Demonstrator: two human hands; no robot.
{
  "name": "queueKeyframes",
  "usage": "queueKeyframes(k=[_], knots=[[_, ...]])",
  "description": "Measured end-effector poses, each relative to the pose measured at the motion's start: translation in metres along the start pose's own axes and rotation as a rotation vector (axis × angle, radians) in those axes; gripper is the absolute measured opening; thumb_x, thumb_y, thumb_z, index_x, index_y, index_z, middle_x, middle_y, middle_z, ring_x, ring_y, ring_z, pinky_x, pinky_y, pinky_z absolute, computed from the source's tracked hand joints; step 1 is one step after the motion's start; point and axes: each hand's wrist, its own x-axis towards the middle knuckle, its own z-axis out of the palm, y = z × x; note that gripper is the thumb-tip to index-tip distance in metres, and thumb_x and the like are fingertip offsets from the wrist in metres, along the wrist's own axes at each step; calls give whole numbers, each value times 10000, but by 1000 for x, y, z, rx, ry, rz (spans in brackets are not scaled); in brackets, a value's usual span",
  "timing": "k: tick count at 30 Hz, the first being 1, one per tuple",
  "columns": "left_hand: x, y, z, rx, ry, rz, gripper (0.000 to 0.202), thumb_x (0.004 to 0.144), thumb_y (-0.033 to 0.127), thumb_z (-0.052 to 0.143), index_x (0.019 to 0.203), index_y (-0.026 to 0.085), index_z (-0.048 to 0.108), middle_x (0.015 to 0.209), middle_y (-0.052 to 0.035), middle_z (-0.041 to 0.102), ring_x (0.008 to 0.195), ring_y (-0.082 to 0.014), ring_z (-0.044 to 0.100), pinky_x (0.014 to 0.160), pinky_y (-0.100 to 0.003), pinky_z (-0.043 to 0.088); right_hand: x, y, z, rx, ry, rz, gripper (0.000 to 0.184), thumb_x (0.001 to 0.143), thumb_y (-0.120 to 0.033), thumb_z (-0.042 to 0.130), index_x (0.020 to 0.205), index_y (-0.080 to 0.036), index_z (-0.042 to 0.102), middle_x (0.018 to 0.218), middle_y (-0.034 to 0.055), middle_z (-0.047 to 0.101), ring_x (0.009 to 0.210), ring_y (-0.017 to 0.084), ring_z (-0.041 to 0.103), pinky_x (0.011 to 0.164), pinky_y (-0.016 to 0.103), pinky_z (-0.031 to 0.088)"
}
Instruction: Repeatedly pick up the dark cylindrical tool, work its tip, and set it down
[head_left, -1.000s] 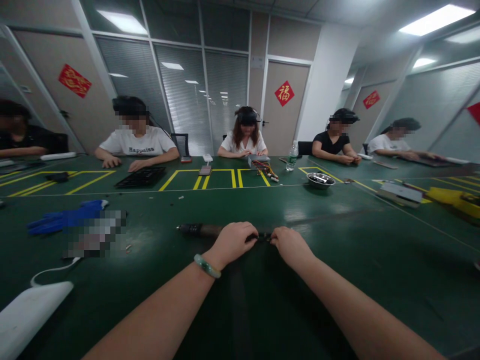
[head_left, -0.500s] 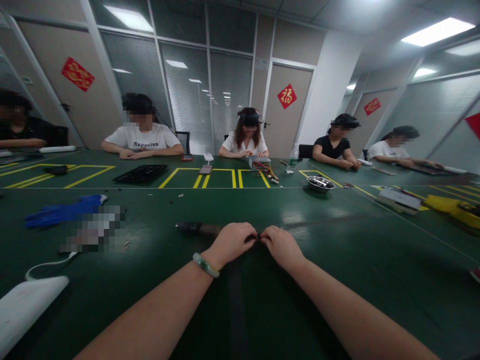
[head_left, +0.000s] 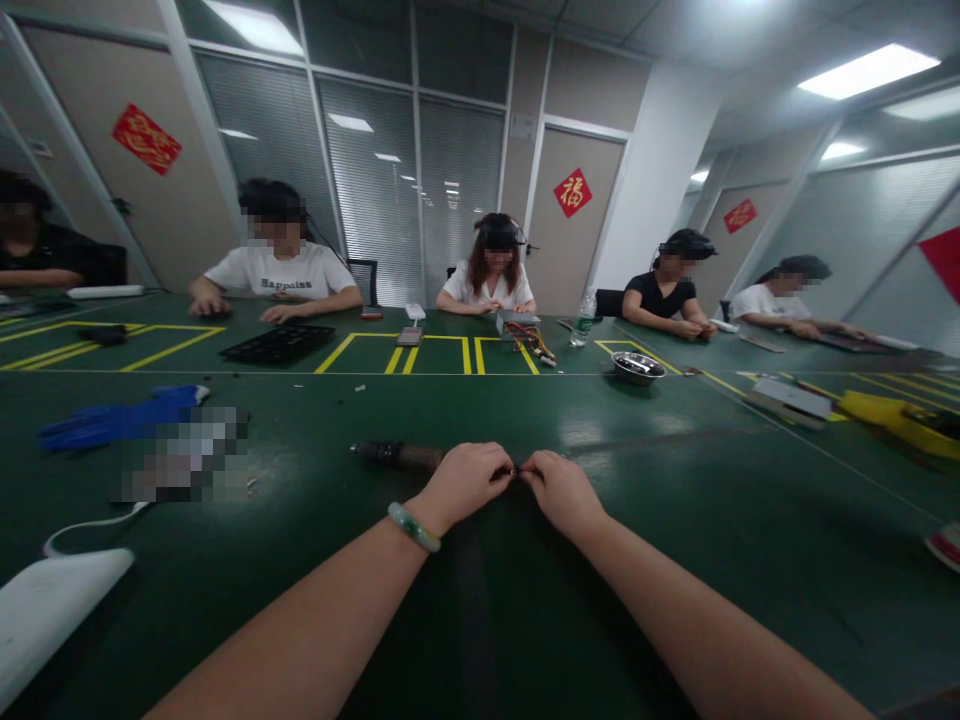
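A dark, slim electric screwdriver lies on the green table, its metal-tipped end pointing left. My left hand, with a green bangle at the wrist, is closed over the tool's right part and hides it. Right beside it, my right hand is closed in a pinch. The fingertips of both hands nearly meet around a tiny dark piece with a shiny spot. Whether that piece belongs to the screwdriver, I cannot tell.
Left are a blue glove, a blurred-out device and a white box with a cable. Further off are a black tray, a bottle, a steel bowl and a yellow item. Several people sit across the table.
My hands stay almost in place, still pinched together. Across the table at left, a person in a white shirt has moved their hands apart and turned their head. The view has shifted slightly.
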Motion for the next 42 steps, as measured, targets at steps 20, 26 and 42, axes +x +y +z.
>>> queueKeyframes(k=[20,26,42], knots=[[1,3,0,26,-12,-22,110,896,256,560,956,200,634,952,-20,653,872,-177,617,803,-313,464,8,-3,1,-122,-111,21,261,959,-233,460,1112,-245,671,956,47,620,856,164,586,815,265,432],[1,4,2,21,19,-60,263,843,269,641,1087,225,555,1031,-18,653,979,-209,618,895,-374,473,11,-3,1,-150,-125,-33,278,968,-189,412,995,-205,688,1029,59,592,883,151,568,841,246,417],[-13,13,-19,-100,89,148,284,875,157,499,1138,223,582,1160,-37,639,1111,-176,573,1019,-350,424,29,54,-15,-168,-129,90,176,923,-154,434,961,-176,605,1004,67,562,887,172,560,805,284,398]])
